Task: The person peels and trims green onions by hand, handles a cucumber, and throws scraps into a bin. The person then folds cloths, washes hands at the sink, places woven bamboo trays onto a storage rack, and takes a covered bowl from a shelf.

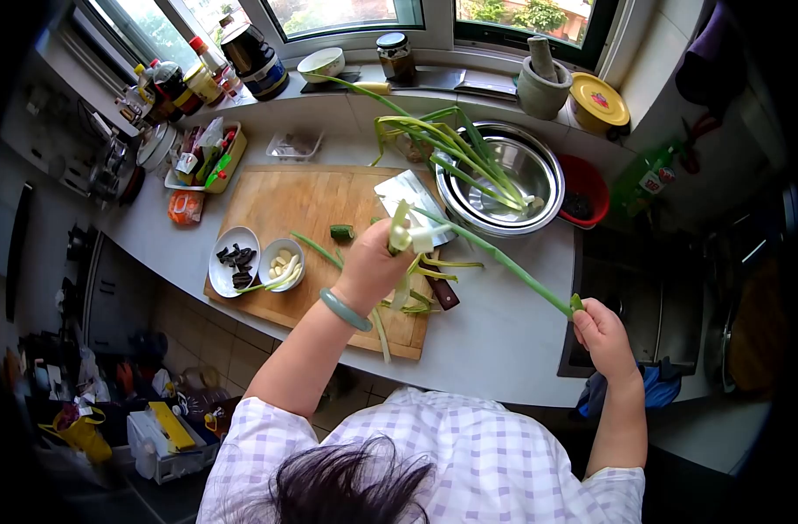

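Above the cutting board [268, 196], my left hand [370, 262] is closed around pale green scallion pieces near the white end. A long green scallion stalk [504, 259] stretches from beside that hand to my right hand [601, 336], whose fingers pinch its green end over the counter near the sink. Partly hidden under the left hand lies a cleaver [406, 192], its dark handle showing amid yellowed scallion scraps [416, 301]. Left of my left hand are a short cucumber piece [341, 232], a bowl of garlic cloves [284, 265] and a plate of dark strips [235, 262].
Steel bowls [552, 196] with more scallions [469, 157] stand behind the board, beside a red basin [598, 179]. The sink [643, 323] is at the right. Bottles [252, 57], a mortar [541, 87] and a yellow tin [598, 100] line the windowsill.
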`<state>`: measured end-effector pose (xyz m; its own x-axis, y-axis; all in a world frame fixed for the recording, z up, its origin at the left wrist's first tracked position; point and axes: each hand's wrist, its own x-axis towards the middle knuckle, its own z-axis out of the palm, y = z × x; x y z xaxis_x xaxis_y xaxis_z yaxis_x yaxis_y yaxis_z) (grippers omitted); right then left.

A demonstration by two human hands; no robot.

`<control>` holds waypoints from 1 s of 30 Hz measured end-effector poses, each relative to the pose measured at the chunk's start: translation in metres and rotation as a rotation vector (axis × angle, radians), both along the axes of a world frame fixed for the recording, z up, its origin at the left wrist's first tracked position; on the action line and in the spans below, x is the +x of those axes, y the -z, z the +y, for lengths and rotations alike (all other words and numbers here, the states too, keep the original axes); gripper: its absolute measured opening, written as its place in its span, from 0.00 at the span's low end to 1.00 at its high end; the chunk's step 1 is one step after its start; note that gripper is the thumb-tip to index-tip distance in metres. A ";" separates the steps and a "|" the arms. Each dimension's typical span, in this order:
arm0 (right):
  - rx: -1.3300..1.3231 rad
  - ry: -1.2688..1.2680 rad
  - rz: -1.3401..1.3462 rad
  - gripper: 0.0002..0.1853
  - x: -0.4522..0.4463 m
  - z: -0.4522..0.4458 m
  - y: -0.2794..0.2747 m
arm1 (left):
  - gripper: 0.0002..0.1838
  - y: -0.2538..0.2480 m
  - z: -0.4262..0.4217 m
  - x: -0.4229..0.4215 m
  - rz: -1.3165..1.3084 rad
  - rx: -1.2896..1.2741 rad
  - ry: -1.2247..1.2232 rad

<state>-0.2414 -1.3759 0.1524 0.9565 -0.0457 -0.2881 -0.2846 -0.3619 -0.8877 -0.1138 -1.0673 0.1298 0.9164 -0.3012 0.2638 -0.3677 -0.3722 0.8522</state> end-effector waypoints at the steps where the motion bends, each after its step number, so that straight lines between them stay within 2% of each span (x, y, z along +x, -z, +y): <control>1: -0.019 -0.026 0.010 0.09 0.000 0.002 -0.003 | 0.10 0.003 -0.005 -0.003 -0.180 0.112 0.050; 3: -0.059 -0.084 0.031 0.09 0.002 0.010 -0.012 | 0.15 -0.011 -0.020 -0.011 -0.458 0.208 0.210; 6: -0.269 -0.223 -0.074 0.08 0.001 0.022 -0.021 | 0.17 -0.011 -0.041 -0.016 -0.623 0.213 0.419; 9: -0.433 -0.276 -0.216 0.07 0.002 0.036 -0.035 | 0.18 -0.001 -0.047 -0.024 -0.354 0.321 0.688; 10: -0.483 -0.277 -0.229 0.07 0.001 0.037 -0.038 | 0.18 0.004 -0.046 -0.027 -0.265 0.389 0.672; 13: -0.577 -0.287 -0.268 0.05 0.003 0.042 -0.044 | 0.12 0.006 -0.041 -0.029 -0.154 0.374 0.573; 16: -0.586 -0.297 -0.325 0.05 -0.001 0.051 -0.039 | 0.15 0.012 -0.037 -0.033 -0.243 0.343 0.495; 19: -0.623 -0.320 -0.473 0.06 -0.001 0.060 -0.020 | 0.10 0.014 -0.033 -0.032 -0.220 0.206 0.383; 22: -0.638 -0.373 -0.717 0.10 0.001 0.067 -0.004 | 0.05 0.013 -0.026 -0.034 0.069 -0.073 0.302; 25: -0.686 -0.425 -0.866 0.11 0.008 0.062 0.009 | 0.03 0.020 -0.019 -0.038 0.198 -0.203 0.301; 26: -0.672 -0.446 -0.898 0.11 0.010 0.063 0.011 | 0.02 0.026 -0.015 -0.039 0.373 -0.259 0.334; 30: -0.608 -0.526 -0.949 0.11 0.018 0.066 0.014 | 0.05 0.017 -0.009 -0.055 0.659 -0.591 0.187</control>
